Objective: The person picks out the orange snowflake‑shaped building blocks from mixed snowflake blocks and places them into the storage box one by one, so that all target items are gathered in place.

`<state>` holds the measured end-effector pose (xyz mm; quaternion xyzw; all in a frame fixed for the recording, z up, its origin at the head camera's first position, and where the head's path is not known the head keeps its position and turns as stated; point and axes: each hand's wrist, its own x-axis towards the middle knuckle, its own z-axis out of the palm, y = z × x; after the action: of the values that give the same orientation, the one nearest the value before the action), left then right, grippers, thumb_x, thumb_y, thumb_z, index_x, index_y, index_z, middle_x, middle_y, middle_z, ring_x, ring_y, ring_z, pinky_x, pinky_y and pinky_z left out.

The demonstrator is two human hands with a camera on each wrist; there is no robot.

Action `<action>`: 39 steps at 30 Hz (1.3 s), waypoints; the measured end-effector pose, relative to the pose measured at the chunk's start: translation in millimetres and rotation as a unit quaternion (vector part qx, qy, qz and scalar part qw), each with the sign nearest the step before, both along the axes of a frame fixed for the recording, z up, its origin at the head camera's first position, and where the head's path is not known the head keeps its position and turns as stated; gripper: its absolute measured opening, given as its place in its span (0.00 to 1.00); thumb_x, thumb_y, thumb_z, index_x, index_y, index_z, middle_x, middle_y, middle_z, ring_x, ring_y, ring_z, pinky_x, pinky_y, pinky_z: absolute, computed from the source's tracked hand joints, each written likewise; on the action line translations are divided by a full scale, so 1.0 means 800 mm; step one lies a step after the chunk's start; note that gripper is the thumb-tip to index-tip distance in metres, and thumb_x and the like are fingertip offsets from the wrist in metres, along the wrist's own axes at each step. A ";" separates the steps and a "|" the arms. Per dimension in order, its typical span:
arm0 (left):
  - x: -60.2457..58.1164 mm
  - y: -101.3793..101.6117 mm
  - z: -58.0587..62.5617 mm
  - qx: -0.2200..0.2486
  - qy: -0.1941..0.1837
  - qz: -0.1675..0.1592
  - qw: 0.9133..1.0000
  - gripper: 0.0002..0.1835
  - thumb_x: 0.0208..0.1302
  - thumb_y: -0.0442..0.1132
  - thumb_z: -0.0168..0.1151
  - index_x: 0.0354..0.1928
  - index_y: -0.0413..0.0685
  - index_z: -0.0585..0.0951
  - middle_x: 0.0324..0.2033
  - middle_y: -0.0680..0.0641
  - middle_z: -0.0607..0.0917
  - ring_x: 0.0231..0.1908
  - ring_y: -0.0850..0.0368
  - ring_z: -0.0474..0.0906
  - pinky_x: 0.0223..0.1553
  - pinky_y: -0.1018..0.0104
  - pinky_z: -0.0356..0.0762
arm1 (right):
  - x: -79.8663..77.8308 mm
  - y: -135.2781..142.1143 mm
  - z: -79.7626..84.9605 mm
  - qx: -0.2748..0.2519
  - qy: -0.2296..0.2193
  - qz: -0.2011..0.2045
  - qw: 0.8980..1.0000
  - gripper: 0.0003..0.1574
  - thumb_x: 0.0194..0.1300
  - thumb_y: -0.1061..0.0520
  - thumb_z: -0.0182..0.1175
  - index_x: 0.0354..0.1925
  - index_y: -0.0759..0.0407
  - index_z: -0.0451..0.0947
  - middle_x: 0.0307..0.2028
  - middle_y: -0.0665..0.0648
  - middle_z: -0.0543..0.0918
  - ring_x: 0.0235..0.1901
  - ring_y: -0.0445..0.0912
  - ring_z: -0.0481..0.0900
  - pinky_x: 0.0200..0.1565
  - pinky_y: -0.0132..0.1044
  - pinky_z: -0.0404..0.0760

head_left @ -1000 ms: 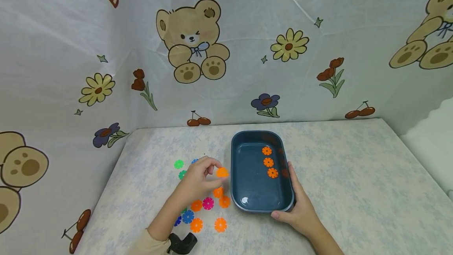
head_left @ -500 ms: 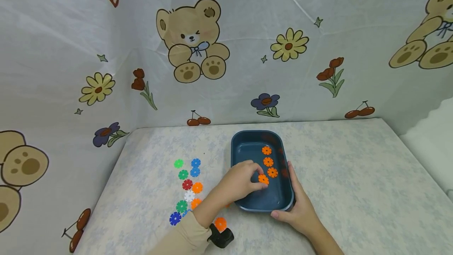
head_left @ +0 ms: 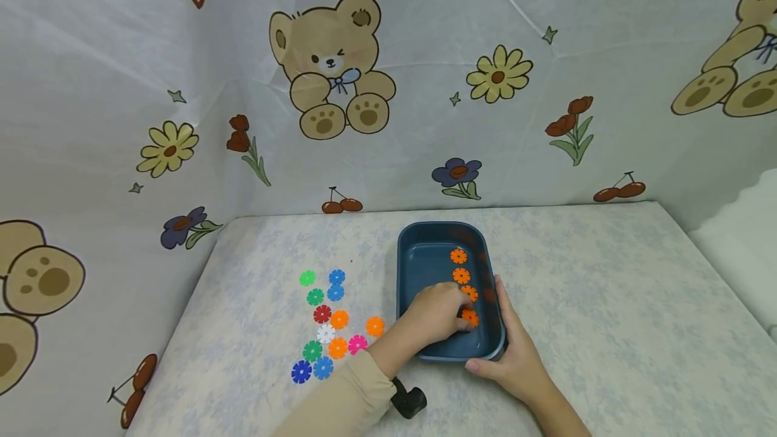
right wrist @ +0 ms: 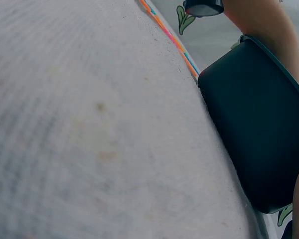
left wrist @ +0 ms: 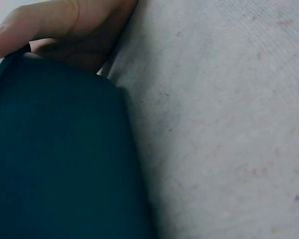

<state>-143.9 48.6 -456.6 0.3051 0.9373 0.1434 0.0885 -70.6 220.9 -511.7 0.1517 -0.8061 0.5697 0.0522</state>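
A dark blue rectangular tray (head_left: 419,238) stands on the table, its outer wall filling much of both wrist views. Inside it, orange notched flower discs (head_left: 461,276) form a column along the right side. My left hand (head_left: 440,312) reaches in over the left rim, pinching an orange flower disc (head_left: 470,317) at the column's near end; fingers partly cover the disc above it. At the near right corner my right hand (head_left: 516,359) grips the tray, thumb on the near rim and fingers along the right wall. Its thumb (left wrist: 40,25) shows over the rim in the left wrist view.
Left of the tray lie several loose flower discs: green (head_left: 315,297), blue (head_left: 336,292), red (head_left: 322,314), white (head_left: 326,333), pink (head_left: 357,344) and orange (head_left: 375,326). My left sleeve (head_left: 349,396) and a black wrist camera (head_left: 409,402) hide the table's near part.
My left hand has carried an orange flower disc rightward from above the loose discs into the tray, down to the column's near end. The right hand still holds the tray in place.
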 end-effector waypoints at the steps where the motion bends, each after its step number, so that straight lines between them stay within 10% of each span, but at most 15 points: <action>1: -0.001 0.001 -0.001 0.001 0.003 0.002 1.000 0.16 0.57 0.56 0.71 0.46 0.62 0.88 0.41 0.58 0.86 0.40 0.65 0.80 0.40 0.69 0.79 | 0.000 0.000 0.000 0.000 0.001 0.000 1.000 0.87 0.38 0.59 0.82 0.80 0.45 0.31 0.80 0.48 0.38 0.77 0.33 0.43 0.66 0.15 0.51; 14: -0.005 0.001 -0.005 0.015 0.023 0.016 0.999 0.17 0.58 0.55 0.71 0.48 0.62 0.88 0.42 0.58 0.86 0.41 0.64 0.80 0.43 0.69 0.79 | -0.004 0.000 -0.002 0.011 0.003 -0.003 1.000 0.87 0.38 0.56 0.83 0.80 0.46 0.32 0.80 0.60 0.39 0.77 0.33 0.44 0.65 0.14 0.52; 20: -0.001 -0.016 0.018 0.074 0.009 0.007 0.997 0.20 0.60 0.52 0.71 0.53 0.58 0.86 0.46 0.57 0.85 0.44 0.63 0.81 0.45 0.71 0.79 | -0.004 0.001 -0.004 0.014 0.005 -0.003 1.000 0.87 0.37 0.56 0.83 0.80 0.44 0.32 0.80 0.59 0.40 0.77 0.33 0.46 0.65 0.15 0.54; 30: 0.032 -0.125 0.071 0.147 -0.046 0.084 0.985 0.17 0.67 0.50 0.65 0.56 0.58 0.80 0.38 0.56 0.79 0.34 0.62 0.71 0.32 0.72 0.73 | -0.003 0.000 -0.007 0.012 0.010 -0.014 1.000 0.89 0.35 0.57 0.84 0.80 0.46 0.33 0.80 0.52 0.40 0.76 0.32 0.46 0.66 0.14 0.50; 39: 0.066 -0.227 0.030 0.098 -0.089 0.203 0.970 0.21 0.60 0.44 0.71 0.55 0.52 0.80 0.30 0.55 0.74 0.28 0.60 0.68 0.26 0.71 0.69 | 0.000 -0.002 -0.001 0.015 0.005 -0.016 1.000 0.89 0.34 0.57 0.84 0.80 0.45 0.33 0.80 0.51 0.39 0.77 0.33 0.43 0.66 0.14 0.49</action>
<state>-90.7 -132.8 -432.6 0.1013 0.9495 0.2758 0.1098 -70.4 219.5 -512.8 0.1427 -0.8167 0.5556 0.0631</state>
